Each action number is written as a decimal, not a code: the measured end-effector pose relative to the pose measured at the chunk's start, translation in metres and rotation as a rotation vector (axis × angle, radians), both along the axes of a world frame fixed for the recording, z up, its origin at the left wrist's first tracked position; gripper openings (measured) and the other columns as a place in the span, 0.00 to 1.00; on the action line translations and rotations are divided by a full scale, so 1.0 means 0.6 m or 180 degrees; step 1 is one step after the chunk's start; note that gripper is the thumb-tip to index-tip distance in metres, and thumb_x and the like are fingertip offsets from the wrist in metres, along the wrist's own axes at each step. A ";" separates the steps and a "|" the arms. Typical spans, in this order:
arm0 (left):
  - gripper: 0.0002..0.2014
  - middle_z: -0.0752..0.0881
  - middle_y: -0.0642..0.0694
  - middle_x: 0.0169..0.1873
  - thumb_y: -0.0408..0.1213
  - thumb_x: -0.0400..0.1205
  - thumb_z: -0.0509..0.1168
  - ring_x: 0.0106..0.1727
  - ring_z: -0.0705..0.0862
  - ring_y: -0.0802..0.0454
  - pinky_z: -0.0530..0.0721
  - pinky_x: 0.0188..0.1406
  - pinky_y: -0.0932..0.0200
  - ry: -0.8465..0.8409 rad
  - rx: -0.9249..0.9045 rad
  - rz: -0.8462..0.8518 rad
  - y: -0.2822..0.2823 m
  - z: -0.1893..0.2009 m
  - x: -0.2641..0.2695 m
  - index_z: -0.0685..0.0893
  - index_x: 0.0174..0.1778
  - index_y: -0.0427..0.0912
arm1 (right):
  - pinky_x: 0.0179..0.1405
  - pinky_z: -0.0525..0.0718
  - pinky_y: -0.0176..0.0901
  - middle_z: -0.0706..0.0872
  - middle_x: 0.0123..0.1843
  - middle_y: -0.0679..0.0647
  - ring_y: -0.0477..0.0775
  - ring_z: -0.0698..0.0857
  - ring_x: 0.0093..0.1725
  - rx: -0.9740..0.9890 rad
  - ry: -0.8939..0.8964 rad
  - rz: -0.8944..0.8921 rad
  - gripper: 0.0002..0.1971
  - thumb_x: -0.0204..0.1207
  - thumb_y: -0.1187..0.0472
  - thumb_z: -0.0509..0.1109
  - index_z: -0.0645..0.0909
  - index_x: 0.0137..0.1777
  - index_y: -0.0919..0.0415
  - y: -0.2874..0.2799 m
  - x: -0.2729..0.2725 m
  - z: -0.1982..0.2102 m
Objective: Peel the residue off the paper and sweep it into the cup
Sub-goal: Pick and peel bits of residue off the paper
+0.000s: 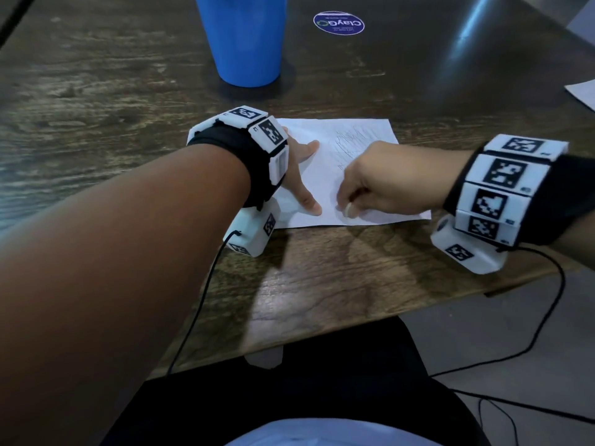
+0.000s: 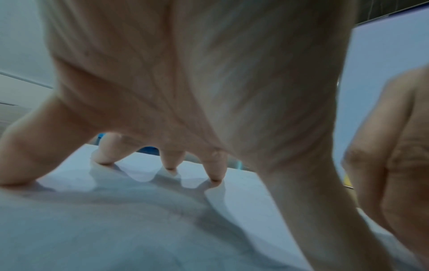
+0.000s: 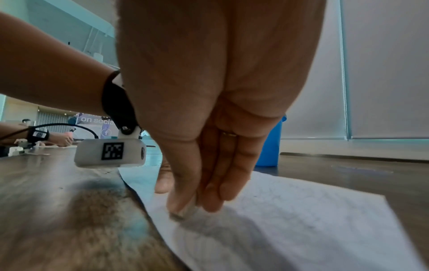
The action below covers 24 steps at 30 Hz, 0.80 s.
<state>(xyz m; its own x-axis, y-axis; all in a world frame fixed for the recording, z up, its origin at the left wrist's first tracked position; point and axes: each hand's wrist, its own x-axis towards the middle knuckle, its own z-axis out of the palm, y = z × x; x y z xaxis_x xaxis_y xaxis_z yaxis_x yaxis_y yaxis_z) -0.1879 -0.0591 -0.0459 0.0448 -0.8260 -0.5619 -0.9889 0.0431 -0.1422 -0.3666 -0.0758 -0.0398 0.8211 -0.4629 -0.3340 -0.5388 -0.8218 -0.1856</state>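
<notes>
Lying flat, white paper (image 1: 325, 175) with faint pencil scribbles, blue cup (image 1: 244, 40) beyond

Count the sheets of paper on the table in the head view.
2. One sheet lies under both hands near the table's front edge; a corner of a second sheet shows at the right edge, mostly cut off. More may lie out of frame.

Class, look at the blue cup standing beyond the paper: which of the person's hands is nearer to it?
Left. The left hand presses the paper's left part, just in front of the blue cup; the right hand works the near edge, further right.
</notes>
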 end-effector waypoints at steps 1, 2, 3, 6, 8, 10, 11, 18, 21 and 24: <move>0.64 0.40 0.36 0.88 0.73 0.67 0.72 0.88 0.52 0.32 0.58 0.82 0.35 0.0034 0.0017 0.0015 0.001 0.003 -0.002 0.34 0.87 0.62 | 0.51 0.82 0.39 0.91 0.47 0.42 0.43 0.86 0.46 0.0034 0.0137 -0.0052 0.07 0.77 0.57 0.76 0.91 0.54 0.49 0.000 -0.009 0.004; 0.64 0.39 0.36 0.88 0.73 0.67 0.72 0.88 0.51 0.32 0.58 0.82 0.35 0.0046 0.0021 -0.0004 0.001 0.003 -0.002 0.34 0.87 0.62 | 0.52 0.84 0.42 0.91 0.46 0.42 0.43 0.86 0.46 0.0032 0.0263 -0.0103 0.07 0.77 0.57 0.76 0.91 0.53 0.48 -0.002 -0.016 0.009; 0.65 0.39 0.36 0.88 0.73 0.66 0.73 0.88 0.51 0.32 0.58 0.82 0.34 0.0034 0.0027 -0.0026 0.001 0.002 -0.002 0.34 0.87 0.62 | 0.52 0.86 0.46 0.91 0.45 0.42 0.43 0.86 0.45 -0.0006 0.0379 -0.0158 0.07 0.76 0.56 0.76 0.91 0.53 0.48 -0.003 -0.019 0.013; 0.67 0.37 0.36 0.88 0.75 0.64 0.72 0.88 0.49 0.32 0.56 0.82 0.32 -0.0016 0.0042 -0.0016 -0.002 -0.003 -0.002 0.33 0.87 0.63 | 0.50 0.85 0.43 0.90 0.41 0.40 0.41 0.84 0.41 -0.0236 0.0256 -0.0246 0.06 0.77 0.55 0.76 0.91 0.51 0.48 0.002 -0.004 0.019; 0.67 0.37 0.36 0.88 0.76 0.63 0.72 0.88 0.48 0.32 0.55 0.82 0.32 -0.0035 0.0024 0.0000 -0.003 -0.006 -0.001 0.32 0.86 0.62 | 0.47 0.81 0.41 0.89 0.40 0.40 0.44 0.82 0.41 -0.0315 -0.0096 -0.0214 0.06 0.78 0.53 0.75 0.91 0.53 0.47 0.016 0.016 0.011; 0.68 0.37 0.35 0.88 0.76 0.63 0.71 0.88 0.49 0.32 0.55 0.82 0.32 -0.0052 -0.0008 -0.0025 -0.002 -0.006 -0.001 0.31 0.86 0.62 | 0.45 0.80 0.41 0.90 0.42 0.42 0.46 0.81 0.41 -0.0332 -0.0262 -0.0101 0.07 0.78 0.53 0.74 0.91 0.53 0.47 0.031 0.029 -0.002; 0.68 0.37 0.35 0.88 0.76 0.63 0.72 0.88 0.49 0.31 0.55 0.82 0.32 -0.0049 -0.0009 -0.0030 -0.001 -0.007 -0.001 0.31 0.87 0.61 | 0.44 0.80 0.41 0.91 0.42 0.44 0.46 0.81 0.40 -0.0314 -0.0260 -0.0088 0.06 0.77 0.53 0.74 0.91 0.52 0.47 0.035 0.028 -0.007; 0.70 0.36 0.36 0.88 0.78 0.59 0.72 0.88 0.50 0.31 0.58 0.81 0.30 -0.0052 0.0030 0.0004 -0.004 -0.009 0.002 0.31 0.86 0.63 | 0.40 0.88 0.46 0.87 0.34 0.41 0.47 0.85 0.38 -0.0493 0.0793 -0.0300 0.04 0.73 0.58 0.76 0.91 0.43 0.49 0.018 0.000 0.031; 0.71 0.40 0.34 0.88 0.78 0.58 0.72 0.87 0.54 0.30 0.62 0.79 0.31 -0.0083 0.0015 -0.0025 -0.006 -0.012 0.003 0.31 0.86 0.63 | 0.42 0.86 0.44 0.88 0.37 0.41 0.48 0.85 0.41 -0.0560 0.0543 -0.0278 0.04 0.74 0.56 0.75 0.91 0.46 0.47 0.018 0.013 0.029; 0.71 0.42 0.35 0.88 0.78 0.59 0.72 0.86 0.56 0.31 0.62 0.79 0.32 -0.0077 -0.0040 -0.0059 -0.004 -0.015 0.005 0.31 0.86 0.62 | 0.40 0.78 0.39 0.88 0.39 0.39 0.45 0.82 0.41 -0.0313 0.0037 -0.0245 0.06 0.77 0.52 0.75 0.91 0.51 0.47 0.029 0.028 0.008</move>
<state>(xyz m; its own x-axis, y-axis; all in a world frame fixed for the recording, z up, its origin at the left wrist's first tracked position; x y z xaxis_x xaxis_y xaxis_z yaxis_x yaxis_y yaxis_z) -0.1851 -0.0617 -0.0550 0.0428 -0.8338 -0.5504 -0.9842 0.0595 -0.1667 -0.3500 -0.0585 -0.0350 0.7782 -0.5553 -0.2933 -0.6025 -0.7919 -0.0994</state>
